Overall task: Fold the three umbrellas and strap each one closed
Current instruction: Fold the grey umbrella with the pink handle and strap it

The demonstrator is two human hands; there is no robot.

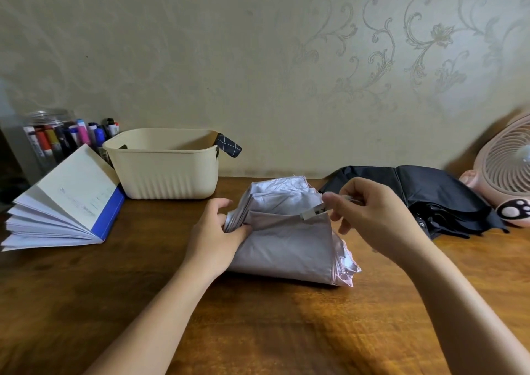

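Observation:
A pale lilac umbrella [289, 239] lies collapsed on the wooden table [258, 331] in the middle, its fabric loosely bunched. My left hand [213, 239] grips the bunched folds at its left end. My right hand [375, 217] pinches the closing strap [314, 213] near the umbrella's top edge. A black umbrella [430, 194] lies unfolded behind my right hand. A dark checked umbrella [229, 145] pokes out of the cream basket [166, 171].
An open blue-covered book [66, 205] lies fanned at the left. A clear jar of markers [54, 139] stands behind it. A pink desk fan [507, 168] sits at the right edge against the wall.

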